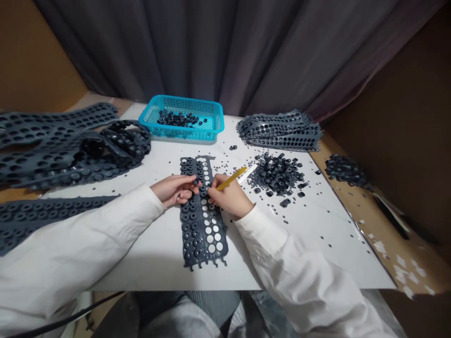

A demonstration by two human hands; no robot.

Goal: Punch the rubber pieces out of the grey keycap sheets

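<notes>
A dark rubber sheet [193, 230] with rows of ring-shaped bumps and round holes lies lengthwise in front of me, white showing through many of the holes on its right half. Over its upper left part, my left hand [176, 188] pinches a small black rubber piece [196, 181] between thumb and fingertips. My right hand [229, 197] is closed around a slim yellow pen-like tool [232, 178], its lower end hidden by the fingers close to the sheet. Beside the tool a white strip [247, 173] sticks out; I cannot tell whether it belongs to the tool.
Right of the sheet lies a pile of small black pieces [280, 173] amid scattered dots. At the back stand a blue basket [183, 135] holding more pieces and a stack of perforated sheets [280, 131]. Further sheets [70, 150] heap up at left. A dark curtain [211, 47] hangs behind.
</notes>
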